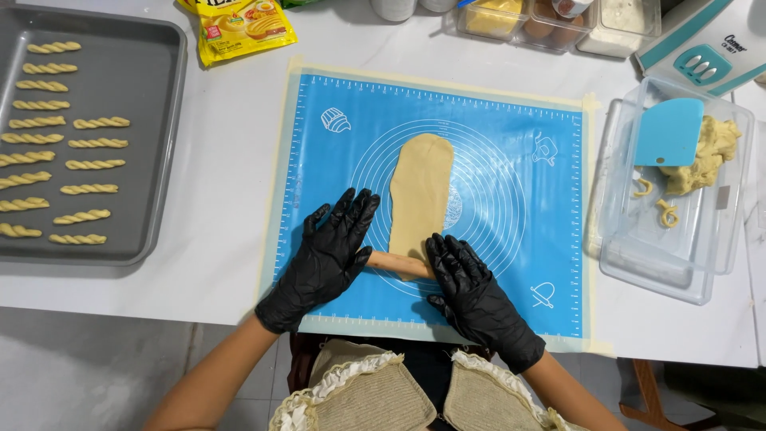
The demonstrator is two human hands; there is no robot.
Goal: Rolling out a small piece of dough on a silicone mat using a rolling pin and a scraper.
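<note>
**Gloved hands press a rolling pin onto a strip of dough**

Seen from above, a blue baking mat [511, 239] lies taped to a white table. At the mat's centre, a long pale strip of dough [420, 195] runs away from the person. Across its near end lies a thin wooden rolling pin [399, 264].

The left hand [331, 251] and the right hand [471, 291], both in black gloves, rest flat on the pin's two ends, fingers spread wide, palms pressing down rather than gripping.

The dough looks soft, thin and easily torn; it probably wants lifting from underneath. The pin is stiff and light, best handled at its ends.

Left of the mat, a grey tray [152, 160] holds rows of twisted dough sticks [88, 165]. Right of the mat, a clear plastic tub [718, 239] holds a blue scraper [669, 132] and a lump of dough [706, 156], though its scraps are hard to make out.
</note>
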